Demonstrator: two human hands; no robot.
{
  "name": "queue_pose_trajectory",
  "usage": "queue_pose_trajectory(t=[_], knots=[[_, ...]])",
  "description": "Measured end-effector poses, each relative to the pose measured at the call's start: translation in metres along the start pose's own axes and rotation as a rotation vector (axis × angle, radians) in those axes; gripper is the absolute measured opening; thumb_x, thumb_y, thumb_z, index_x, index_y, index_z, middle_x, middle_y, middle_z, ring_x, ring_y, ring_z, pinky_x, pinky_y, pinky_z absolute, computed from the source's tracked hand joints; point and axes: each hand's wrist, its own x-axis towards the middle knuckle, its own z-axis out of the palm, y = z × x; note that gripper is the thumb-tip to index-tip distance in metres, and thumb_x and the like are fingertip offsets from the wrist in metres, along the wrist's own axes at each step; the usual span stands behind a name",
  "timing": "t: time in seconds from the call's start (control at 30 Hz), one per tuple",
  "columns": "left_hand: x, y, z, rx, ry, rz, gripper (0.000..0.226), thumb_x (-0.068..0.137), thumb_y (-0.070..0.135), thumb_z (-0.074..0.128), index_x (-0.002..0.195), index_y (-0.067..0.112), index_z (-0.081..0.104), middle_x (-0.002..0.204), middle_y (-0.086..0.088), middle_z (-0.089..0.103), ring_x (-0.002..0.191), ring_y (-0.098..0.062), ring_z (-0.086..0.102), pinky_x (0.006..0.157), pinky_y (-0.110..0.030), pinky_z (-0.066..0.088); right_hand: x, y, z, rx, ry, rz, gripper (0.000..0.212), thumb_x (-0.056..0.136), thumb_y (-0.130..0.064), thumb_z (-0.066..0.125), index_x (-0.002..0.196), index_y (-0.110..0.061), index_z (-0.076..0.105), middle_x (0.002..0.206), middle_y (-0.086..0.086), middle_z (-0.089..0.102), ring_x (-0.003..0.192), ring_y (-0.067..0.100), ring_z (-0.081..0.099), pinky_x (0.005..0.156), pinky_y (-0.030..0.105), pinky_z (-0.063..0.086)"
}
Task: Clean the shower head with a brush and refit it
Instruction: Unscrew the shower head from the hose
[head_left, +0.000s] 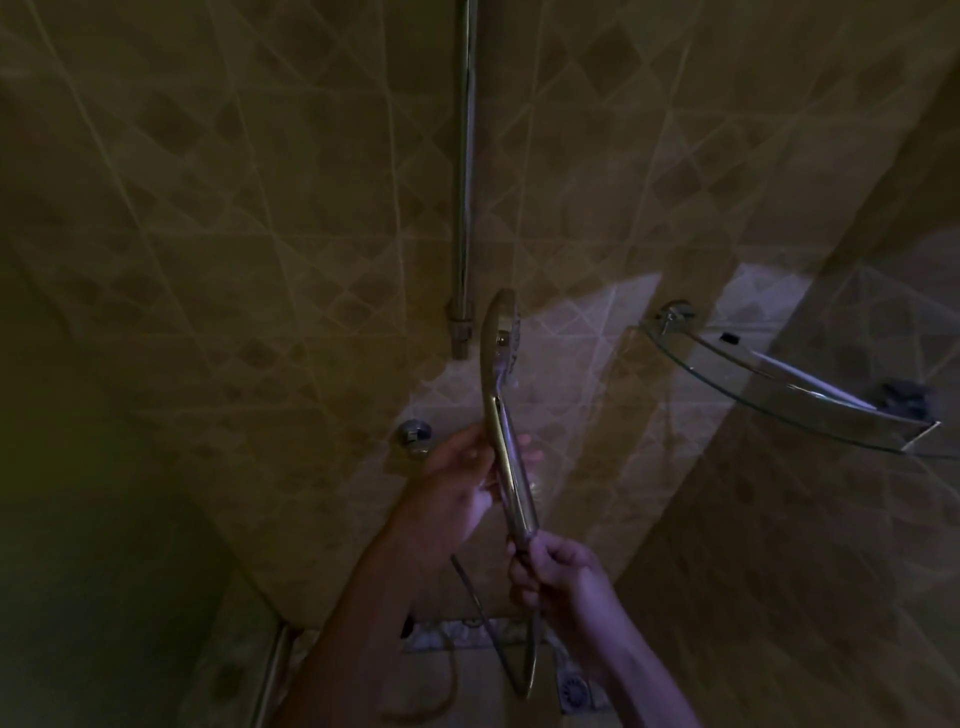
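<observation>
The right hand pinches the hose at the handle's base. The left hand wraps the handle of the shower head, held upright before the tiled corner, close below the pipe; a glass shelf juts rightward.

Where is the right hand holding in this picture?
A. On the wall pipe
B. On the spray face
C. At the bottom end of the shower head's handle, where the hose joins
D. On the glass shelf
C: the right hand is closed around the base of the shower head where the hose hangs down, while the left hand holds the handle higher up.
</observation>
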Motion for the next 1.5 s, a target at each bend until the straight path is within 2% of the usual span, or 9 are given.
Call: queue_pose_trajectory(t=[0.13,0.33,0.43,0.57,0.77,1.1,1.23,1.33,1.5], knots=[[0.002,-0.009,0.002,0.059,0.021,0.02,0.033,0.081,0.002,0.056,0.114,-0.005,0.059,0.105,-0.018,0.069,0.093,-0.026,0.067,0.082,-0.033,0.053,-0.003,-0.002,0.0,0.057,-0.032,0.036,0.013,0.075,-0.011,0.055,0.068,-0.007,0.065,0.066,0.008,0.04,0.051,0.009,0.035,0.044,0.016,0.028],[0.007,-0.017,0.022,0.419,0.403,0.045,0.039,0.062,0.015,0.078,0.089,0.014,0.05,0.086,-0.009,0.057,0.076,-0.016,0.057,0.066,-0.027,0.047,-0.001,0.009,-0.001,0.027,0.014,0.028,0.013,0.077,-0.017,0.058,0.072,-0.007,0.064,0.061,0.007,0.042,0.052,0.011,0.037,0.049,0.02,0.032],[0.01,-0.018,0.021,0.22,0.329,-0.017,0.033,0.077,-0.001,0.068,0.103,0.013,0.053,0.102,-0.014,0.053,0.083,-0.022,0.058,0.07,-0.031,0.055,0.0,0.01,0.0,0.008,0.009,0.042,0.017,0.079,-0.019,0.057,0.077,-0.004,0.062,0.058,0.005,0.042,0.051,0.011,0.036,0.049,0.02,0.031],[0.012,-0.011,0.008,-0.014,0.103,-0.085,0.045,0.08,0.003,0.059,0.123,0.009,0.049,0.119,-0.024,0.062,0.108,-0.046,0.061,0.097,-0.064,0.043,0.004,0.008,-0.002,0.067,-0.028,0.109,0.019,0.079,-0.019,0.056,0.082,-0.001,0.06,0.056,0.002,0.042,0.048,0.009,0.033,0.046,0.02,0.024],[0.009,0.006,-0.019,-0.083,-0.234,-0.114,0.064,0.068,-0.004,0.075,0.124,0.01,0.047,0.139,-0.035,0.043,0.129,-0.052,0.042,0.102,-0.067,0.035,0.012,0.011,0.0,0.178,-0.151,0.145,0.025,0.073,-0.018,0.063,0.087,0.001,0.056,0.057,-0.002,0.047,0.043,0.005,0.038,0.051,0.028,0.014],[0.01,-0.003,-0.018,0.317,0.295,0.064,0.031,0.078,-0.011,0.065,0.1,0.008,0.053,0.091,-0.019,0.067,0.071,-0.025,0.068,0.062,-0.029,0.055,0.032,0.02,0.01,0.09,-0.065,0.157,0.017,0.08,-0.017,0.056,0.088,-0.002,0.055,0.066,-0.002,0.053,0.054,0.007,0.039,0.051,0.02,0.028],[0.006,0.0,-0.017,0.261,0.235,0.084,0.03,0.084,-0.011,0.059,0.101,0.012,0.053,0.104,-0.024,0.064,0.086,-0.029,0.067,0.079,-0.037,0.055,0.041,0.023,0.011,0.145,-0.071,0.15,0.015,0.074,-0.012,0.06,0.082,-0.003,0.051,0.073,0.003,0.055,0.055,0.008,0.04,0.05,0.018,0.028],[0.002,0.012,-0.02,0.15,0.137,0.007,0.043,0.073,-0.001,0.066,0.11,0.015,0.053,0.123,-0.027,0.06,0.112,-0.04,0.061,0.099,-0.05,0.045,0.044,0.022,0.009,0.175,-0.145,0.155,0.041,0.069,-0.017,0.07,0.097,0.0,0.044,0.068,-0.001,0.06,0.05,0.006,0.042,0.047,0.016,0.029],[-0.009,0.025,-0.029,0.083,0.033,-0.058,0.076,0.058,0.002,0.084,0.126,0.01,0.049,0.13,-0.027,0.057,0.12,-0.041,0.055,0.103,-0.048,0.044,0.045,0.023,0.01,0.216,-0.23,0.165,0.054,0.055,-0.021,0.088,0.083,-0.002,0.045,0.077,0.005,0.064,0.051,0.007,0.042,0.047,0.017,0.029]])
